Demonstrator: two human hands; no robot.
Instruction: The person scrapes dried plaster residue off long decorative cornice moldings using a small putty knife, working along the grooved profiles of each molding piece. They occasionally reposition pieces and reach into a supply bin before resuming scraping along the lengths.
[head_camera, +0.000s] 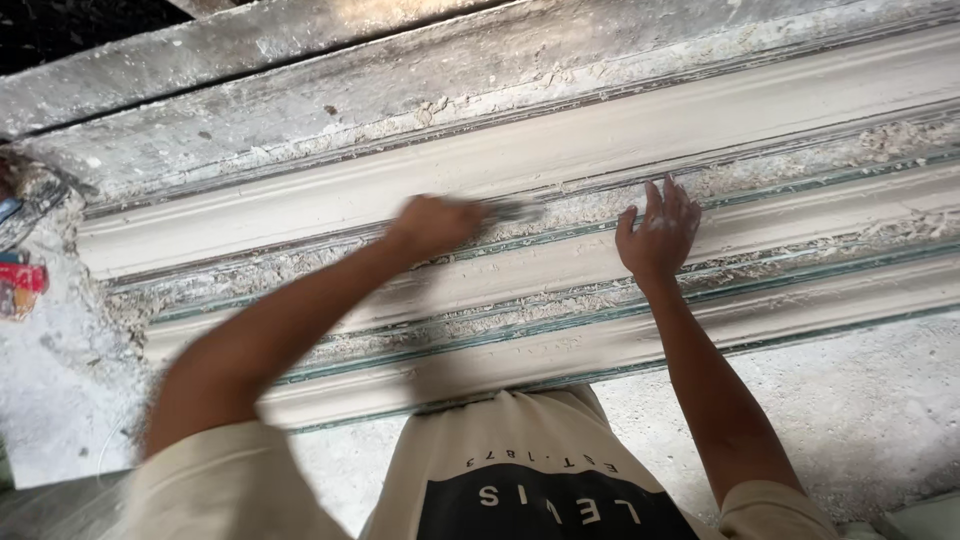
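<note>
A blurred scraper (512, 210) lies against a far groove of the long white moulding (560, 150), clenched in the left hand (432, 225), while the right hand (660, 232), fingers spread and released, presses flat on the moulding just right of it, plaster crumbs (560, 305) filling the grooves.

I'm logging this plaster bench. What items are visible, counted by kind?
Long white plaster moulding lengths: 4
Hands: 2, left hand holding a blurred scraping tool, right hand flat on a moulding
Red object at the left edge: 1
Total: 8
</note>
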